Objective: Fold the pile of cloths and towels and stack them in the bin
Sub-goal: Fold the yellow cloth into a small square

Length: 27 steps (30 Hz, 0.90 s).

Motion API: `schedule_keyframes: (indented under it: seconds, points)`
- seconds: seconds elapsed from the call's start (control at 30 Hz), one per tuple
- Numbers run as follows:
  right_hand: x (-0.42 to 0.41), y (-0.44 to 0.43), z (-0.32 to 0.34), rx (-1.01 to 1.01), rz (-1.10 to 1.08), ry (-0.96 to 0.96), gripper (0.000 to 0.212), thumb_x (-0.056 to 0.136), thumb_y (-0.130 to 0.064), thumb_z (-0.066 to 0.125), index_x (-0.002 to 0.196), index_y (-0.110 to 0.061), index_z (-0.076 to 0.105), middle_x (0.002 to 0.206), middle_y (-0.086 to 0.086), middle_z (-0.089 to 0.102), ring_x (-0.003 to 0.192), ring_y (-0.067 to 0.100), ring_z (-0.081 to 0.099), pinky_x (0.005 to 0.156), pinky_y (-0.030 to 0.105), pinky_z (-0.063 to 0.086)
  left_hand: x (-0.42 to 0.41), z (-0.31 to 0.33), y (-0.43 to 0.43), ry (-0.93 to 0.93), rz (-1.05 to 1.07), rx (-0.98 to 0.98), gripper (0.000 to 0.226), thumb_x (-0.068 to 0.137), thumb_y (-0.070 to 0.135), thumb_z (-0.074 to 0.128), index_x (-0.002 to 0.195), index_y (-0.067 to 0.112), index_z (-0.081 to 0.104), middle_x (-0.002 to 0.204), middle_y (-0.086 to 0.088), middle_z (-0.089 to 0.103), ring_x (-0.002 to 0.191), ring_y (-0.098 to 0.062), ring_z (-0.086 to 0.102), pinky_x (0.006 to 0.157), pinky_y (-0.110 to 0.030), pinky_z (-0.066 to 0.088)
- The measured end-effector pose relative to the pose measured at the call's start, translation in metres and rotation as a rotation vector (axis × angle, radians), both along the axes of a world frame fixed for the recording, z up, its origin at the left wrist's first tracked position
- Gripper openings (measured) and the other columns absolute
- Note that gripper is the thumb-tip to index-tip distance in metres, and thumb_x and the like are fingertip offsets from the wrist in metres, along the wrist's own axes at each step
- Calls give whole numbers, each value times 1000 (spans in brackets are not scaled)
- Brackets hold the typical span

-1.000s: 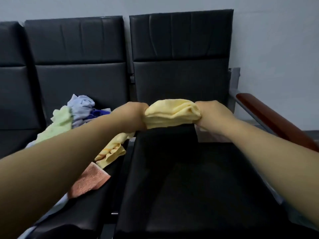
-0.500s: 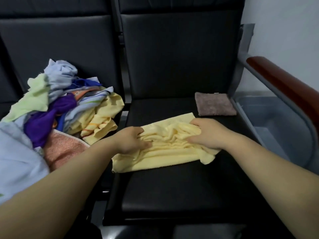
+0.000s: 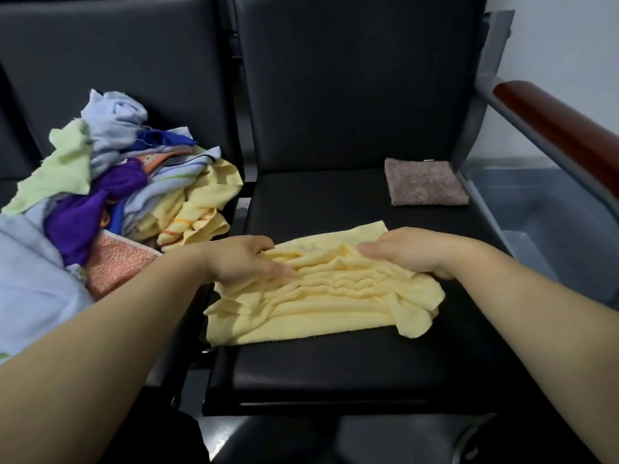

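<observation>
The seat's (image 3: 335, 373) front edge lies nearest, and a bare strip of black cushion runs between it and the towel (image 3: 318, 306). The yellow towel lies crumpled across the middle of the seat. Its near edge is roughly parallel to the front edge, its left corner reaches the gap at the seat's left side, and its right corner is curled over, short of the right edge.

Both hands rest palm-down on the towel's far half. The left hand (image 3: 241, 259) is at 9 o'clock on the towel and the right hand (image 3: 412, 254) at 3 o'clock. The fingers of each lie fairly straight, pointing toward the other hand, with ridges of cloth bunched between them. The fingertips are blurred.

The pile (image 3: 117, 195) of mixed cloths heaps on the next seat at 10 o'clock, spilling to that seat's right edge, just beside the towel's left end. Beyond the towel the cushion is bare up to a folded brown cloth (image 3: 423, 182) at 1 o'clock, set in the back right corner. The grey bin (image 3: 552, 222) stands at 2 o'clock, outside the seat, under the wooden armrest (image 3: 562, 128).
</observation>
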State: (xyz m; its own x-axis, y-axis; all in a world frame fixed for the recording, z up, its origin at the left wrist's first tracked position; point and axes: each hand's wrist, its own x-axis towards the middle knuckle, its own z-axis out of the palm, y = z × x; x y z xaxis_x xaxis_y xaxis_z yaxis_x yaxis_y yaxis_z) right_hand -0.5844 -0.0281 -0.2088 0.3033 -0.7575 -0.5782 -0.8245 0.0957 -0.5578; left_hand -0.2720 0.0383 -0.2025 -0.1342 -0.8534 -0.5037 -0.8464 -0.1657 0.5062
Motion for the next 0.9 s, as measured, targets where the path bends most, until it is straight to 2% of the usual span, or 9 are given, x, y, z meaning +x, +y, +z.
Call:
schedule_keyframes:
  seconds: [0.07, 0.1, 0.2, 0.27, 0.37, 0.47, 0.57, 0.73, 0.9]
  points:
    - [4, 0, -3, -29, -208, -43, 69, 88, -76, 58, 133, -24, 65, 125, 0, 69, 113, 22, 65, 102, 42, 50, -3, -2, 1, 8, 81, -56, 45, 93, 72, 50, 107, 33, 68, 108, 11, 71, 104, -10, 64, 98, -33, 48]
    - [5, 1, -4, -74, -245, -42, 57, 96, -64, 58, 133, -21, 65, 121, 2, 69, 110, 24, 65, 97, 39, 51, -4, -4, 0, -13, 107, -86, 42, 98, 66, 46, 105, 31, 69, 106, 9, 70, 103, -12, 64, 97, -34, 47]
    - [2, 0, -5, -275, -198, -31, 17, 97, -27, 65, 111, -20, 74, 104, -3, 69, 94, 22, 67, 79, 38, 55, -3, -8, -2, -171, 69, -149, 28, 102, 48, 53, 94, 24, 66, 95, 4, 66, 92, -16, 61, 82, -34, 47]
    - [2, -1, -7, -345, -248, -64, 16, 90, -19, 70, 103, -27, 73, 103, -8, 67, 89, 15, 65, 74, 34, 55, -2, -10, -5, -222, 62, -174, 19, 98, 42, 60, 92, 24, 64, 93, 5, 65, 88, -13, 60, 76, -33, 47]
    - [4, -6, -14, -415, -342, -122, 19, 86, -20, 74, 104, -27, 73, 101, -8, 67, 88, 15, 65, 72, 34, 54, -3, -11, -7, -241, 109, -254, 15, 94, 36, 65, 91, 21, 64, 91, 3, 65, 84, -13, 58, 70, -31, 46]
    - [6, -13, -20, -414, -439, -212, 6, 88, -25, 72, 93, -22, 75, 88, -6, 69, 80, 17, 64, 66, 33, 50, -3, -16, -8, -257, 146, -292, 16, 94, 36, 64, 89, 21, 63, 89, 1, 65, 82, -15, 59, 70, -32, 48]
    - [8, -21, -26, -437, -444, -204, 18, 93, -28, 65, 82, -16, 72, 76, -2, 61, 69, 17, 55, 58, 31, 41, -1, -21, -11, -278, 153, -295, 21, 97, 37, 59, 89, 18, 62, 88, -1, 65, 83, -19, 61, 75, -37, 51]
    - [10, -27, -32, -529, -318, -93, 22, 99, -26, 53, 85, -19, 68, 84, -4, 66, 77, 19, 61, 60, 32, 44, 2, -22, -15, -282, 170, -293, 22, 100, 36, 53, 85, 20, 58, 87, -1, 64, 82, -19, 59, 67, -34, 46]
    - [15, -34, -39, -609, -272, 33, 25, 102, -32, 50, 91, -15, 66, 89, -1, 64, 83, 20, 60, 71, 40, 52, 5, -22, -20, -290, 203, -253, 16, 97, 20, 48, 88, 16, 61, 89, -3, 63, 83, -19, 57, 64, -31, 42]
